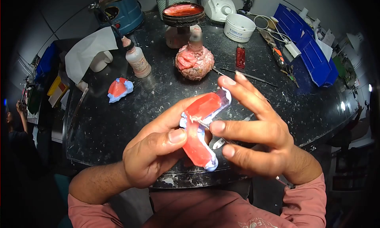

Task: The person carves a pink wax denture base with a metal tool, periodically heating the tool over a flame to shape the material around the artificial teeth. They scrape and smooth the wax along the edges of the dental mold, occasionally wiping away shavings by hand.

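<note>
My left hand (156, 143) grips a red, arch-shaped dental impression (196, 150) with bluish-white material along its edges, thumb pressed on its near side. Above the bench, the piece is held with its red face up. A pale, crumbly patch marks its middle. My right hand (257, 133) is closed on a slim metal dental instrument (204, 124), whose tip meets that patch; most of the shaft is hidden by the fingers. The upper fingers reach along the far end of the impression. Behind the right fingertips, a shiny metal blade (219, 143) shows partly.
A second red-and-blue impression (120, 89) lies left, near a plastic bottle (138, 62). Beyond stand a pink-crusted burner (194, 61), a round pan of red wax (183, 10) and a white tub (239, 28). A red lighter (240, 57) and thin tool (249, 76) lie right.
</note>
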